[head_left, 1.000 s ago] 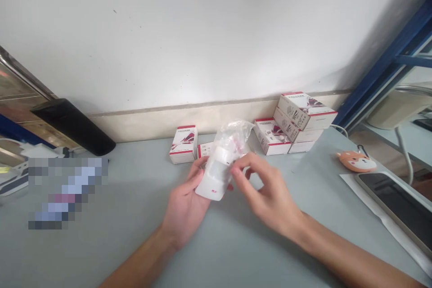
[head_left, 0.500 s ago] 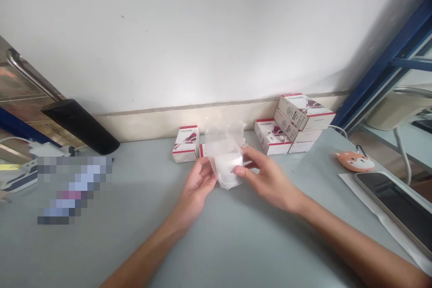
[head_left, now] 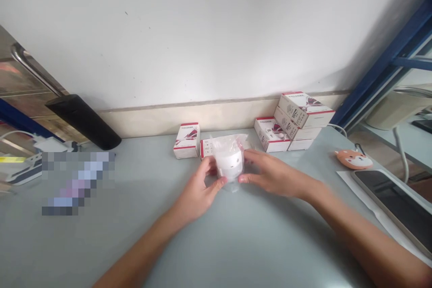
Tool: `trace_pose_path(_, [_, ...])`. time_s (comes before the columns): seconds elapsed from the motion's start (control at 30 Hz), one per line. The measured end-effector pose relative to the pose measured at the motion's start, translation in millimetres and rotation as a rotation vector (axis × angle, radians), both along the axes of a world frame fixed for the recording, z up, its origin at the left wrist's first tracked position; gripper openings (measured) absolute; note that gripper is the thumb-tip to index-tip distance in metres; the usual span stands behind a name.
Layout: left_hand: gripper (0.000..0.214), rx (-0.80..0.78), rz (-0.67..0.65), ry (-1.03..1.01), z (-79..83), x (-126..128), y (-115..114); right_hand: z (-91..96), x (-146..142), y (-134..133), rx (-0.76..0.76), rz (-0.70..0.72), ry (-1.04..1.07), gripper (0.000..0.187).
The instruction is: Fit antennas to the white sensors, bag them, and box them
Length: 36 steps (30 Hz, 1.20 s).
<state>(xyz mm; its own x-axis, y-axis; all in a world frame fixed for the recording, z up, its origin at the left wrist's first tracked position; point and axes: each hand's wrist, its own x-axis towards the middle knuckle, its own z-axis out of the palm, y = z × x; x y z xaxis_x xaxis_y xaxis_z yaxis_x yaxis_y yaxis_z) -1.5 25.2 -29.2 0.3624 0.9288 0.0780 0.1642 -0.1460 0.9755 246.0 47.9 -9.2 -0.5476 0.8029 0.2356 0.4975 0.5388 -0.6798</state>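
Observation:
A small white plastic device inside a clear plastic bag sits between both of my hands at the middle of the grey table. My left hand pinches its left side with thumb and fingers. My right hand grips its right side, fingers curled around it. The device stands upright, low over the table top. Just behind it lies a small white and red box, partly hidden.
A white and red box stands behind my left hand. Several more such boxes are stacked at the back right by the wall. An orange animal-shaped thing and a tablet lie at right. A black object leans at left.
The bagged device has turned upright and come down toward the table. Both hands moved with it and now hold it from either side; the bag's top has folded down.

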Motion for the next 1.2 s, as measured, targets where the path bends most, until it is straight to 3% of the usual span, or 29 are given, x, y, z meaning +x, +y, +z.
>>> trace_pose_path(0.07, [0.041, 0.001, 0.015, 0.045, -3.1, -1.7, 0.0, 0.3, -0.2, 0.3, -0.025, -0.028, 0.011, 0.033])
trace_pose_path(0.2, [0.048, -0.011, 0.1, 0.098, -3.2, -2.0, -5.2, -0.7, -6.9, -0.2, -0.045, 0.032, 0.06, 0.023])
trace_pose_path(0.37, [0.062, 0.011, 0.075, -0.102, 5.6, 0.3, -8.4, -0.7, -11.9, -4.1, -0.025, 0.136, 0.018, 0.035])
trace_pose_path(0.47, [0.056, -0.058, 0.046, -0.146, 4.4, 0.5, -5.2, -2.6, -14.1, -6.9, -0.019, 0.085, -0.051, 0.04])
trace_pose_path(0.63, [0.055, -0.136, 0.065, -0.014, -4.8, -0.2, -2.6, -14.1, -19.6, -9.0, 0.058, 0.036, -0.115, 0.039])
trace_pose_path(0.73, [0.049, -0.131, 0.11, -0.002, -2.2, 0.9, -4.2, -17.2, -21.1, -9.4, 0.097, 0.016, -0.115, 0.026])
trace_pose_path(0.83, [0.046, -0.15, 0.198, -0.137, 6.3, 2.1, -3.3, -10.3, -19.9, -9.3, 0.029, 0.012, -0.056, 0.014])
trace_pose_path(0.93, [0.044, -0.218, 0.253, -0.344, 14.5, 2.8, -0.1, 4.1, -16.7, -8.1, -0.055, -0.008, 0.068, 0.02])
trace_pose_path(1.07, [0.043, -0.365, 0.178, -0.647, 19.7, 2.9, 3.2, 15.0, -14.8, -5.3, 0.011, -0.196, 0.267, 0.025])
trace_pose_path(1.2, [0.042, -0.479, 0.149, -0.801, 22.7, 1.3, 4.0, 4.2, -25.0, -6.8, -0.049, -0.329, 0.514, 0.027])
